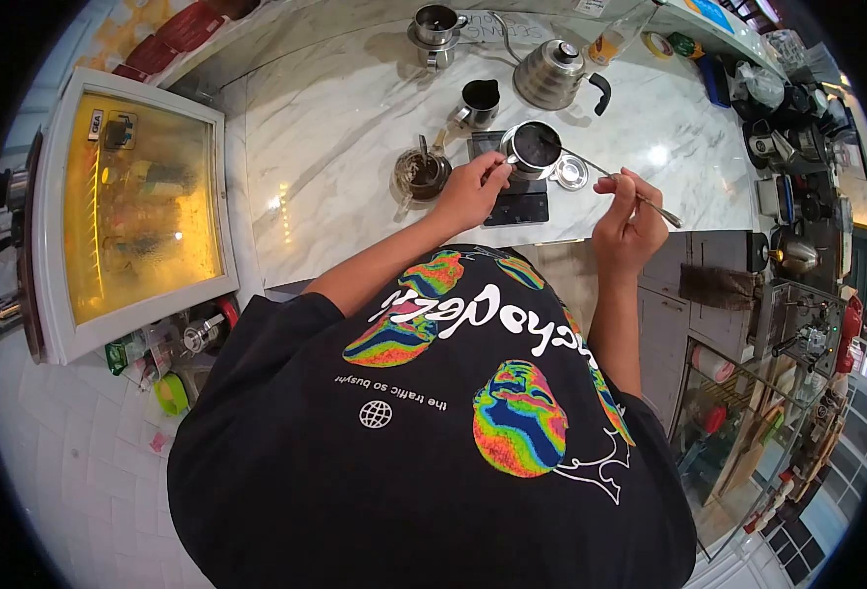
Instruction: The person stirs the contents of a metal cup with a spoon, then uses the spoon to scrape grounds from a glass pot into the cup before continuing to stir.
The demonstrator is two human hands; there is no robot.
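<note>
My left hand pinches the handle of a metal cup with dark contents. The cup stands on a black digital scale. Closed around a long-handled metal spoon, my right hand is to the right of the cup. The spoon's far end reaches over the cup's rim. A small round metal lid lies beside the cup. Nearest my left forearm is a glass jar with brown contents and a spoon handle sticking out. A small metal jug stands behind the cup.
A gooseneck kettle and a metal drip filter stand farther back on the marble counter. A yellow-lit glass-fronted cabinet is at the left. Assorted equipment crowds the right side, with grey drawers below.
</note>
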